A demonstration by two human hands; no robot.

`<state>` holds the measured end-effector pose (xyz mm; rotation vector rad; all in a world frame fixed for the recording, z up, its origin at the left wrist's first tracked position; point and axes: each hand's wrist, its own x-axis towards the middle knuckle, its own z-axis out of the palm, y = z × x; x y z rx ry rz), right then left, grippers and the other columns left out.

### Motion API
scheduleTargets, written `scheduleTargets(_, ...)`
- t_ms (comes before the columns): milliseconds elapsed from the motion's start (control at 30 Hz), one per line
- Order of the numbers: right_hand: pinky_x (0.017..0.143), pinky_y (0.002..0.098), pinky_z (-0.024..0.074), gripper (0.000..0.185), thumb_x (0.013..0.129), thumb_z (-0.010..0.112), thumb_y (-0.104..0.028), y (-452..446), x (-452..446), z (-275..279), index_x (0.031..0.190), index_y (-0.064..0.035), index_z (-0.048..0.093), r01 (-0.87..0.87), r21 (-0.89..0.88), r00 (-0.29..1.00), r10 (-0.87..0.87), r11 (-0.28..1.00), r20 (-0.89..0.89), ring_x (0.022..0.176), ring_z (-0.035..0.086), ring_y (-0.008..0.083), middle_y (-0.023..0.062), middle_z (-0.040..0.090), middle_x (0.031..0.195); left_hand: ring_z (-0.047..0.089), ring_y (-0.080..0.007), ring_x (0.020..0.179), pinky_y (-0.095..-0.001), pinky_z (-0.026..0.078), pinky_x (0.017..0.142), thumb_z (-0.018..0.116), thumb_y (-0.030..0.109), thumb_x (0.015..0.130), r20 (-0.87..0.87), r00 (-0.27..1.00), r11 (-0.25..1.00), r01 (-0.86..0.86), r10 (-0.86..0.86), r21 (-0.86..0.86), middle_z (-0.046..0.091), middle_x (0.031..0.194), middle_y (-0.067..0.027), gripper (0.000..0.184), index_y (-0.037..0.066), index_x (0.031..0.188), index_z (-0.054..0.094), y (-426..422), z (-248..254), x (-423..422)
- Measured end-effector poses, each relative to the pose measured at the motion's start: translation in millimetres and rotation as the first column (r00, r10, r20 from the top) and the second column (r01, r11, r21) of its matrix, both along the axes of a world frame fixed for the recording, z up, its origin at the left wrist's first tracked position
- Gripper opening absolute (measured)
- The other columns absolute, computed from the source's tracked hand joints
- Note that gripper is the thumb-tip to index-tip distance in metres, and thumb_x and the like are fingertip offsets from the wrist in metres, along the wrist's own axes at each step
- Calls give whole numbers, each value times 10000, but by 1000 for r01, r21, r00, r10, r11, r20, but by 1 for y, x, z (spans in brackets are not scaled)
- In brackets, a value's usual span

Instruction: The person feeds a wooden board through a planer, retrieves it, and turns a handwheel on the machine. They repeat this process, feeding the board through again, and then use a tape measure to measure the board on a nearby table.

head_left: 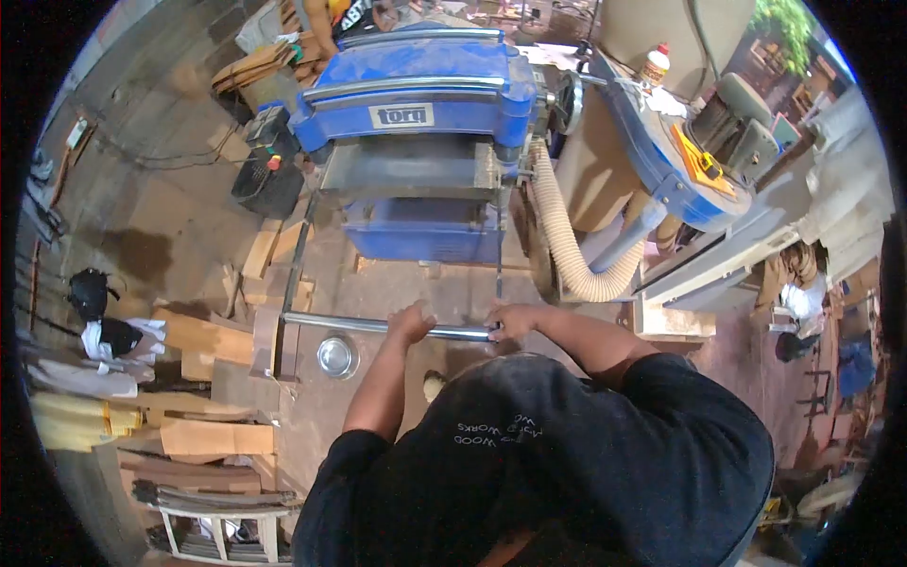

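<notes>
A shiny metal roller (364, 325) runs crosswise in front of a blue planer (416, 80) marked "torq". Two dark side arms (300, 250) link the roller to the machine. My left hand (412, 323) is closed over the roller, right of its middle. At the roller's right end, where it meets the other arm, my right hand (515, 321) has its fingers bent around the end; the fingertips are partly hidden. The planer's flat metal bed (406, 165) lies beyond both hands. A round metal tin (337, 357) sits on the floor left of my left forearm.
A ribbed hose (567, 231) curves down at the right, below a blue bench (652, 156) with a glue bottle (655, 64) and a yellow tape measure (704, 170). Wooden boards (213, 437) lie at the left. A black basket (269, 184) stands beside the planer. Another person's arm (319, 26) shows behind it.
</notes>
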<state>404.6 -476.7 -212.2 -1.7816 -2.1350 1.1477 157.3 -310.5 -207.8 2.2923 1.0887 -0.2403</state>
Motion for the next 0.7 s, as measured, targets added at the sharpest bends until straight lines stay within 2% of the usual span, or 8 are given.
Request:
scheduleTargets(100, 1034, 422, 331, 420, 845, 618, -384, 5, -3, 2, 1120, -68, 609, 24, -164, 1000, -21, 986, 20, 1064, 548, 345, 165, 591, 1136, 493, -314, 1203, -502, 341, 1005, 542, 455, 837, 61, 996, 996, 63, -59, -57, 518, 1315, -136, 568, 143, 1309, 482, 6, -13, -5)
scheduleTargets(200, 955, 423, 400, 396, 841, 621, -350, 3, -5, -1, 1101, -52, 606, -80, 47, 996, 79, 996, 31, 990, 577, 341, 170, 611, 1044, 514, -312, 1176, -462, 377, 987, 567, 423, 834, 123, 988, 996, 92, -89, -16, 547, 1271, -150, 519, 125, 1257, 524, 11, -30, -6)
scheduleTargets(300, 940, 466, 407, 467, 825, 600, -406, -4, -13, 34, 1119, -44, 596, 190, -68, 978, -195, 980, -80, 1076, 529, 390, 207, 591, 1122, 581, -336, 1058, -445, 450, 900, 578, 387, 832, 267, 958, 992, 83, -105, 91, 612, 1151, -160, 435, 111, 1168, 583, 7, -31, -12)
scheduleTargets(367, 897, 467, 422, 465, 814, 604, -402, -9, -10, 34, 1110, -44, 595, 355, 213, 934, -354, 910, -46, 1055, 535, 390, 201, 581, 1122, 603, -345, 988, -447, 472, 847, 576, 369, 831, 314, 940, 985, 87, -132, 152, 636, 1075, -159, 396, 110, 1130, 602, 6, -32, -12)
scheduleTargets(433, 893, 445, 428, 473, 804, 631, -326, -3, 26, 27, 1170, -38, 548, 379, 187, 912, -400, 906, 90, 1071, 525, 381, 200, 561, 1142, 624, -354, 918, -448, 494, 793, 574, 351, 830, 358, 924, 977, 63, -135, 205, 659, 999, -158, 359, 109, 1091, 620, 0, -24, -13)
scheduleTargets(533, 936, 394, 412, 524, 795, 639, -199, 7, 89, 105, 1255, -27, 455, 671, 485, 722, -644, 560, -255, 1092, 507, 371, 218, 534, 1154, 630, -357, 856, -464, 499, 752, 582, 296, 816, 371, 927, 987, -111, 62, 114, 669, 918, -152, 313, 118, 1070, 630, -8, -8, -1)
scheduleTargets(600, 1021, 409, 352, 552, 823, 595, -189, 30, 175, 64, 1313, -18, 407, 607, 676, 594, -803, 417, -38, 1216, 422, 369, 233, 444, 1300, 630, -349, 874, -464, 495, 752, 579, 298, 816, 283, 951, 956, -193, 126, 222, 670, 910, -155, 302, 128, 1058, 638, -9, -20, 4)
scheduleTargets(700, 1105, 423, 260, 617, 835, 583, -186, 59, 250, 114, 1373, -4, 342, 636, 676, 497, -868, 371, 8, 1344, 273, 394, 258, 287, 1440, 637, -338, 883, -443, 485, 786, 555, 354, 832, 185, 954, 938, -273, 235, 215, 674, 940, -144, 336, 123, 1055, 649, -15, -7, 14)
